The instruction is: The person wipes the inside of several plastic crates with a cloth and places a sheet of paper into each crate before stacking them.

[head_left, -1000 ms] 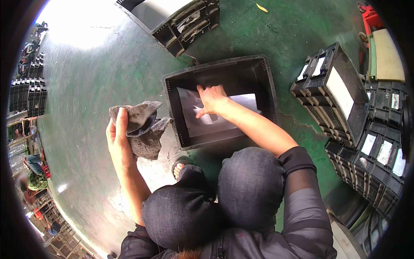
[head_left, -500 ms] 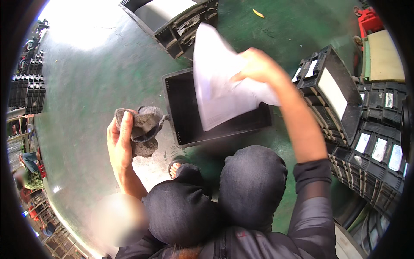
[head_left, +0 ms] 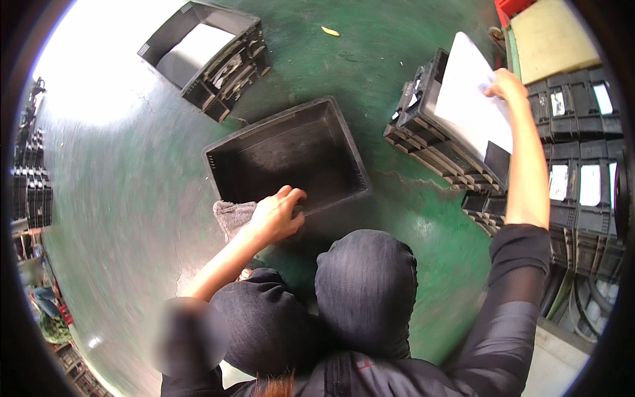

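At the near rim of the open black crate (head_left: pixel 331 132), my left hand (head_left: pixel 278 215) is curled over a grey cloth (head_left: pixel 233 217). Part of the cloth hangs outside the crate's near left side, and my palm hides the rest. My right hand (head_left: pixel 508 86) reaches far right and pinches a white sheet (head_left: pixel 466 86) by its right side. That sheet stands tilted over another black crate (head_left: pixel 413 109), its lower part at the crate's opening. Dark bare walls and a scuffed bottom show inside the middle crate.
A black crate with a white sheet in it (head_left: pixel 254 33) stands at the far left. Stacked black crates (head_left: pixel 575 165) with white labels line the right side. A yellowish board (head_left: pixel 555 43) lies at the far right. A small yellow scrap (head_left: pixel 330 31) is on the green floor.
My right hand has carried the white sheet from above the middle crate to the right-hand crate. The left hand has brought the cloth rightward onto the middle crate's near rim. The view has shifted.
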The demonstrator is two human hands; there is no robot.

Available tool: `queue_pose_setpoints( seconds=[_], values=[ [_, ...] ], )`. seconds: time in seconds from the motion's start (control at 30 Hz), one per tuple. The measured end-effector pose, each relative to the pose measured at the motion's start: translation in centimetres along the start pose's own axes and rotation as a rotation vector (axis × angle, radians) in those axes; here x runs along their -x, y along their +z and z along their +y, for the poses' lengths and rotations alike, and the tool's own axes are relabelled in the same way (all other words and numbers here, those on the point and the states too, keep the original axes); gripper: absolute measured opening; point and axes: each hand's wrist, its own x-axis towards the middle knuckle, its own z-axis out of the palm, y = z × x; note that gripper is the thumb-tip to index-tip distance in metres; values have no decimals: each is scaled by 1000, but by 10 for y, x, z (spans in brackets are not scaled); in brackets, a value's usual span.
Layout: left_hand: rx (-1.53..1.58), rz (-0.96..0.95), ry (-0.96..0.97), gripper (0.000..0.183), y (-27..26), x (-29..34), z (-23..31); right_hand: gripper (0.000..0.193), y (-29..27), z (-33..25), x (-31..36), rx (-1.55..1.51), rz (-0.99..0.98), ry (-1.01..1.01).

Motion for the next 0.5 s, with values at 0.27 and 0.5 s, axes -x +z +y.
queue_pose_setpoints(
  seconds=[0.27, 0.5],
  values=[
    [-673, -385, 111, 38, 64, -55, 16, 57, 18, -58, 77, -147, 748, -297],
    [-379, -27, 306, 39, -16, 37, -1, 23, 59, -136, 187, -1089, 62, -757]
  ],
)
